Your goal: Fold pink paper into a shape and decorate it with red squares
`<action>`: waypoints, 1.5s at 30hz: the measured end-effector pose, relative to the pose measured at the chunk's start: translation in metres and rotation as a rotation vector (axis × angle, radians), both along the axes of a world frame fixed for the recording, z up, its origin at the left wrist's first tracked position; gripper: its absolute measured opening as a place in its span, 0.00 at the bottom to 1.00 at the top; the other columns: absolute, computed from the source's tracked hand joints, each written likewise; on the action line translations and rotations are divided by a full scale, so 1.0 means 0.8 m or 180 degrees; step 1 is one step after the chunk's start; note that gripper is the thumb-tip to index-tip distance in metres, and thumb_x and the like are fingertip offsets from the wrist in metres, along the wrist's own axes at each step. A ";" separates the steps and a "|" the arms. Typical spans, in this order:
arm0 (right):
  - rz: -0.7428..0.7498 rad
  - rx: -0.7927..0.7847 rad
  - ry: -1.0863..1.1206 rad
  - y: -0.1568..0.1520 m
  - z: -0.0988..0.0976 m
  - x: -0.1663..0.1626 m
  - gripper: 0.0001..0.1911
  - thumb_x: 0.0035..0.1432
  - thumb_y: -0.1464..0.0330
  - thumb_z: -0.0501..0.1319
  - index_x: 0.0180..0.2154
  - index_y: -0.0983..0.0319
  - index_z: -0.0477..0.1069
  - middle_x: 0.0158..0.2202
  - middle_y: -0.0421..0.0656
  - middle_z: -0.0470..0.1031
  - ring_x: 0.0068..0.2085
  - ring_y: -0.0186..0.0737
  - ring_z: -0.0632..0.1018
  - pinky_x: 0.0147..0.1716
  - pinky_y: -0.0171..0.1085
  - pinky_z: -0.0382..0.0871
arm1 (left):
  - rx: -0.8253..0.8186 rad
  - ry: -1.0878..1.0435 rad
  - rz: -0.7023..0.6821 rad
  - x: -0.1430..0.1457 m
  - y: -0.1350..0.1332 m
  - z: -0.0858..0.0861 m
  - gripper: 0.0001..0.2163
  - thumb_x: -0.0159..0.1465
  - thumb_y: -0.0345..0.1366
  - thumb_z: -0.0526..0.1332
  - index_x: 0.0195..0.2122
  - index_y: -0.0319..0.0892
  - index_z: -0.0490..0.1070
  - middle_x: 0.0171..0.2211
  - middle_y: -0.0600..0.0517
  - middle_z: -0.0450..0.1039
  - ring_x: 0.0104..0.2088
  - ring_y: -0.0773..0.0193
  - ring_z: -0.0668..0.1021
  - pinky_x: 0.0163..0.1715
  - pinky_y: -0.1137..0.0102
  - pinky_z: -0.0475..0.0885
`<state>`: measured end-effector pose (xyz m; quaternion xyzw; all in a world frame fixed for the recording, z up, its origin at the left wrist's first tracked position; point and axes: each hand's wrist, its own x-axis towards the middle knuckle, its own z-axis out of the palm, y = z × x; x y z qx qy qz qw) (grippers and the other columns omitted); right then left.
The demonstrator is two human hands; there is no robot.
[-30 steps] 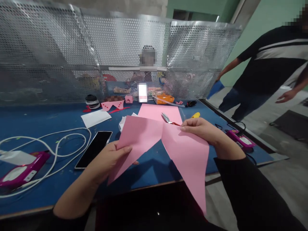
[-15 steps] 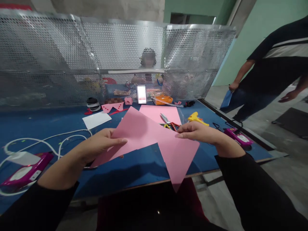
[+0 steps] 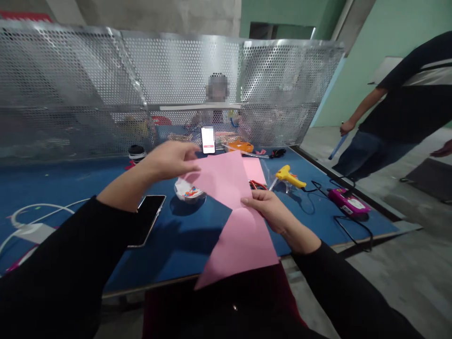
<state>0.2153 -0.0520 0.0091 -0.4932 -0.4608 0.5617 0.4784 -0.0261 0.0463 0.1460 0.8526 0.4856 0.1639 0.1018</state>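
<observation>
A large pink sheet of paper (image 3: 226, 176), narrow at its middle and wide at both ends, hangs tilted above the table's front. My right hand (image 3: 263, 205) pinches its right edge near the narrow middle, thumb on top. At the sheet's upper left edge is my left hand (image 3: 165, 160), slightly blurred, thumb and fingers apart; whether it touches the paper I cannot tell. Under the sheet's left corner stands a small bowl (image 3: 190, 194) with colourful bits in it. Another pink sheet (image 3: 254, 170) lies behind, with red scissor handles (image 3: 257, 184) partly covered.
A yellow glue gun (image 3: 289, 176) lies right, its cord near a purple power strip (image 3: 349, 202). On the left are a dark-screened tablet or phone (image 3: 150, 219) and a white cable (image 3: 38, 207). A lit phone (image 3: 208, 140) stands before the perforated metal screen (image 3: 183, 70). A person (image 3: 406, 99) stands right.
My left hand has lifted from the paper's left end, fingers now apart. The sheet has turned and moved, uncovering the bowl and dark-screened device. The standing person has shifted slightly right.
</observation>
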 end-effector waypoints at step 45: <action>-0.0004 -0.0698 -0.4495 0.138 -0.007 0.048 0.19 0.65 0.62 0.61 0.55 0.62 0.68 0.54 0.48 0.72 0.49 0.45 0.77 0.46 0.49 0.74 | -0.2439 -0.1779 0.0239 0.017 -0.052 -0.213 0.10 0.51 0.41 0.64 0.27 0.39 0.79 0.25 0.49 0.77 0.28 0.59 0.76 0.30 0.67 0.66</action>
